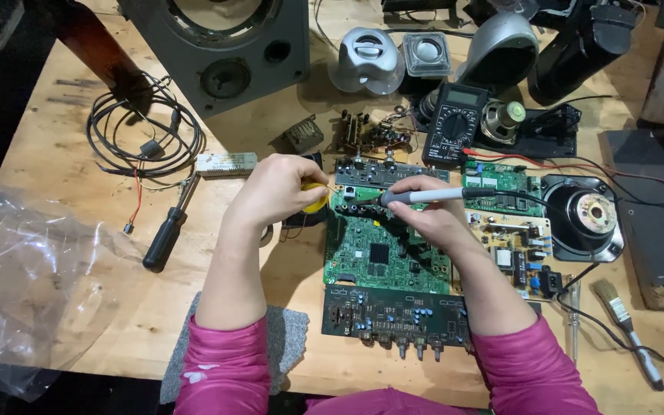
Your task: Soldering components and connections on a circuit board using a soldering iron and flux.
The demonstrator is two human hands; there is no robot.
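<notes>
The green circuit board (384, 250) is lying flat on the wooden table (55, 154), and both hands are working at its far edge. In the head view, which is the only one, the right hand (432, 215) is closing firmly around the grey handle of a soldering iron (424, 197). The long axis of the iron is running almost level across the picture, with the cable end pointing to the right of the board and the tip pointing left, toward the far left corner of the board. The left hand (274, 192) is coming to the same corner from the left side of the board, and it is pinching something yellow (317, 198), maybe a small reel; a thin wire seems to go from it to the tip, but I cannot tell this surely. So the tip and the left fingers are meeting just above the board's far edge, and the right hand is the nearer one to the board. Nearer to the person than the green board, a dark circuit board (393, 315) is touching its edge. Beyond the green board a black multimeter (453, 123) is standing. Well to the left of the board a screwdriver (167, 234) with a black handle is lying, and to the right a paintbrush (625, 327).
</notes>
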